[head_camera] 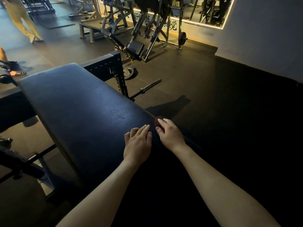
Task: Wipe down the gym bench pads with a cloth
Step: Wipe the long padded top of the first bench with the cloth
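A long dark blue bench pad (78,102) runs from the upper left toward me in the head view. My left hand (137,143) lies flat on the pad near its right edge, fingers straight. Just to its right, my right hand (169,134) holds a small dark reddish cloth (158,122) against the pad's right edge, fingers curled over it. Most of the cloth is hidden under the fingers.
The bench's metal frame (105,66) and an adjustment ladder stand behind the pad, with a weight plate (130,72) and a bar sleeve (150,86) on the floor. Larger machines (144,30) line the far mirror wall. A person's legs (24,23) are at the upper left.
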